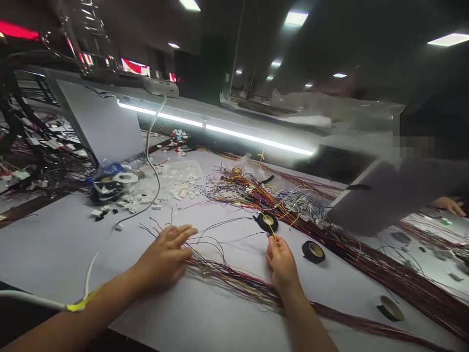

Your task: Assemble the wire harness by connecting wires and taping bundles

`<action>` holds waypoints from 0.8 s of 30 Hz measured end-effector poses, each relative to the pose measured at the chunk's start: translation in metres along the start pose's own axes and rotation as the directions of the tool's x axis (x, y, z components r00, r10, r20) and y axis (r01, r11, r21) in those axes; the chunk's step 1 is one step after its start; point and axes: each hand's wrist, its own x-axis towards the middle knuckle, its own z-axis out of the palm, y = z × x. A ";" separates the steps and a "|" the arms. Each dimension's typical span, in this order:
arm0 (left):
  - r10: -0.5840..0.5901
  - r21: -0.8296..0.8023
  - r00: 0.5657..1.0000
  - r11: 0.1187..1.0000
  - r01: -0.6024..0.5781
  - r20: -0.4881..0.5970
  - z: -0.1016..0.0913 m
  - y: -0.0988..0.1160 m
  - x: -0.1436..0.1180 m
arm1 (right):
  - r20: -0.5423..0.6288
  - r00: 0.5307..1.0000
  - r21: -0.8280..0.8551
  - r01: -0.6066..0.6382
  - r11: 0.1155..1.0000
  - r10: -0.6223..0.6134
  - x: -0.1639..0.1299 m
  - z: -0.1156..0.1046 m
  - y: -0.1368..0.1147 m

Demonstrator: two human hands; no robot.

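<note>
A long LED strip light (pixel 220 129) glows along a shelf edge above the white worktop (pixel 44 254) in a dim workshop, where ceiling light panels (pixel 296 18) recede overhead and red signs (pixel 135 66) shine at rear left.

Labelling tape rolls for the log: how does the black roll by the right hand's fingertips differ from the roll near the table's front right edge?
The black tape roll is thick with tape; the near-empty roll is mostly bare brownish core. Wires cross the black tape roll, with a yellow wire running from it to the right hand; the near-empty roll lies apart from both hands. Both lie flat on the white table.
</note>
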 end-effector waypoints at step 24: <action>-0.399 -0.036 0.831 0.894 0.446 0.387 0.018 -0.213 0.019 | 0.049 0.983 -0.141 -0.166 0.976 0.174 -0.004 0.008 0.014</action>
